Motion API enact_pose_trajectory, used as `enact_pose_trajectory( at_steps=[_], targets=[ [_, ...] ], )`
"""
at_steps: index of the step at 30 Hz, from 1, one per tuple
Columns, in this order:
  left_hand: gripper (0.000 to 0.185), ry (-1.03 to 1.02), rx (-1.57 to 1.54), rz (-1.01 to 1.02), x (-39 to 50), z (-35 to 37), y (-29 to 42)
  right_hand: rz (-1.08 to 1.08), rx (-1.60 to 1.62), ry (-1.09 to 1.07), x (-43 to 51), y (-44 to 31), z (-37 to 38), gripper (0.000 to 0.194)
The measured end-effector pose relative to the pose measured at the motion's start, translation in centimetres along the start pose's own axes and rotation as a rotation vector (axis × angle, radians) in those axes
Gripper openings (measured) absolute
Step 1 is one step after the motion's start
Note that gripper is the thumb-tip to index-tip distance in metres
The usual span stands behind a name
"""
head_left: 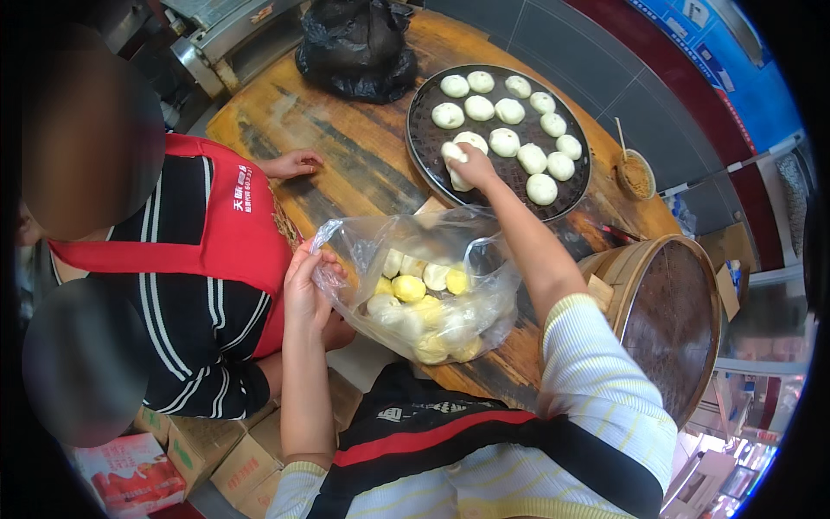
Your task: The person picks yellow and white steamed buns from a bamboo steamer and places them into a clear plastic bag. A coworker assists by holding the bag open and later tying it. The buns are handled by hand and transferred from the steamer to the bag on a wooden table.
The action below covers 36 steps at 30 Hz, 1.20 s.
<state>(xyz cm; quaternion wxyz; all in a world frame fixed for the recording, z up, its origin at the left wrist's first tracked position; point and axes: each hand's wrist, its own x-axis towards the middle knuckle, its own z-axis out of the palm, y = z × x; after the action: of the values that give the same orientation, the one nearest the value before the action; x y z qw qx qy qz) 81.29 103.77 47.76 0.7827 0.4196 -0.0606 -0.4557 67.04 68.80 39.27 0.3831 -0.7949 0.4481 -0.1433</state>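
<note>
My left hand (312, 282) grips the rim of a clear plastic bag (363, 250), which is spread wide on the wooden table. Inside the bag lie several white buns and yellow buns (409, 289). Over the near left part of a round dark steamer tray (425, 146), my right hand (474, 167) has its fingers closed around white buns (454, 153); how many it holds cannot be told. Several more white buns (504, 142) rest on that tray, most of them apart, beyond and to the right of my right hand.
A co-worker in a red apron (240, 259) stands at left, one hand (297, 163) over the table (259, 110). A black plastic bag (356, 52) sits at the back. Bamboo steamers (671, 324) and a bowl of brown filling (637, 175) are at right. Cardboard boxes (246, 473) stand below left.
</note>
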Motion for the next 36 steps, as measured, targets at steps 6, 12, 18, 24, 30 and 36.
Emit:
enact_pose_trajectory(
  at_steps=[6, 12, 18, 24, 30, 36],
  targets=[
    [0.028, -0.128, -0.127, -0.129, 1.3, 0.1, -0.1, 0.192, 1.824, -0.462, -10.5, 0.8, -3.5, 0.051],
    [0.029, -0.250, -0.166, -0.205, 1.5, -0.1, 0.3, 0.205, 1.872, -0.887, -18.2, -0.3, 2.7, 0.062],
    [0.031, -0.324, -0.147, -0.185, 0.4, -0.2, 0.4, 0.313, 1.238, -0.570, -22.7, -0.9, 6.4, 0.061],
    [0.036, -0.376, -0.153, -0.256, -1.3, -0.8, 1.4, 0.343, 0.108, -0.159, -26.7, -0.5, 4.5, 0.099],
    [0.056, -0.320, 0.030, -0.152, -3.1, -0.5, 1.9, 0.452, -0.578, -0.318, -36.8, 1.7, -0.1, 0.103],
    [0.047, -0.255, 0.254, -0.121, 0.9, 0.8, -0.4, 0.410, 0.256, 0.099, -36.9, 5.6, -0.8, 0.077]
  ],
)
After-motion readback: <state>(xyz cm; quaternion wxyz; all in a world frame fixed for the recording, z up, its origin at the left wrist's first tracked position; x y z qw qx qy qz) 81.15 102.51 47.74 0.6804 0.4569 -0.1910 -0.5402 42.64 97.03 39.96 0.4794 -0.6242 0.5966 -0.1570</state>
